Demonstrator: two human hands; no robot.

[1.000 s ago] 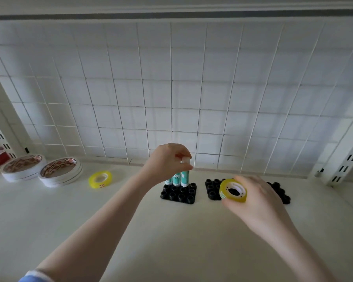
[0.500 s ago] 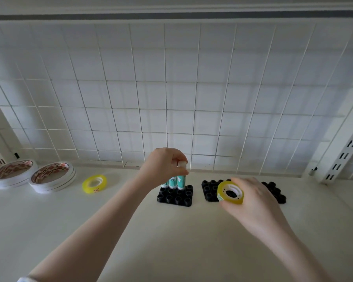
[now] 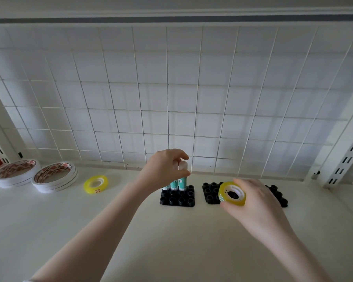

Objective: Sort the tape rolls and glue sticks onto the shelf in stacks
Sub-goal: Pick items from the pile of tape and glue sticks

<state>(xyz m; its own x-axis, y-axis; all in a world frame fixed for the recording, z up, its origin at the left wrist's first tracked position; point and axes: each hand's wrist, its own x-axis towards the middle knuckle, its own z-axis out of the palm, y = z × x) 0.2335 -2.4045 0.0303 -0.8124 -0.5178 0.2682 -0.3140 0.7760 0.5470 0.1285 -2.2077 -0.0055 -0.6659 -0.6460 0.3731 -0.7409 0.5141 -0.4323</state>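
On the cream-white shelf (image 3: 171, 241), the right hand (image 3: 251, 202) is nearest, its grip pinching a yellow roll of clear tape with a white core (image 3: 232, 193) held on edge, just above and in front of a black studded plastic holder (image 3: 211, 192) that the hand partly hides. To the left, a second black studded plastic holder (image 3: 177, 196) carries teal glue sticks with white caps (image 3: 176, 183) standing upright in its back row. The left hand (image 3: 163, 171) reaches over them, its grip pinching the white cap of the rightmost stick between thumb and fingers. Further left, another yellow tape roll (image 3: 95, 184) lies flat on the shelf. Beyond it, two stacks of wide white tape rolls with red-patterned cores (image 3: 35, 177) sit side by side. A white wire grid panel (image 3: 171, 98) backs the shelf.
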